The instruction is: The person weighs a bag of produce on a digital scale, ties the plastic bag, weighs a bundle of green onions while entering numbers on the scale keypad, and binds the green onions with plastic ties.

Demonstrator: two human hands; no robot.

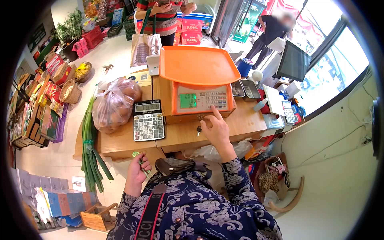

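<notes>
My right hand (217, 132) reaches over the counter, its index finger stretched to the keypad of an orange weighing scale (176, 100). It holds nothing, and its other fingers are partly bent. The scale's green-lit display shows digits, and an orange tray (199, 64) sits on top. Close to my body, my left hand (138, 171) is closed around a small bunch of greens (137, 155) with thin pale stalks. A calculator (149, 126) lies left of the scale. Beside it are a clear plastic bag of round brown produce (118, 104) and long green onions (89, 140) hanging over the counter edge.
Across the counter (116, 149), a person (166, 20) carries a tote bag (145, 50). Another person (270, 34) is by the doorway. A monitor (294, 61), metal trays (250, 89) and a second calculator (289, 113) stand at right. A key (199, 130) hangs at the counter front.
</notes>
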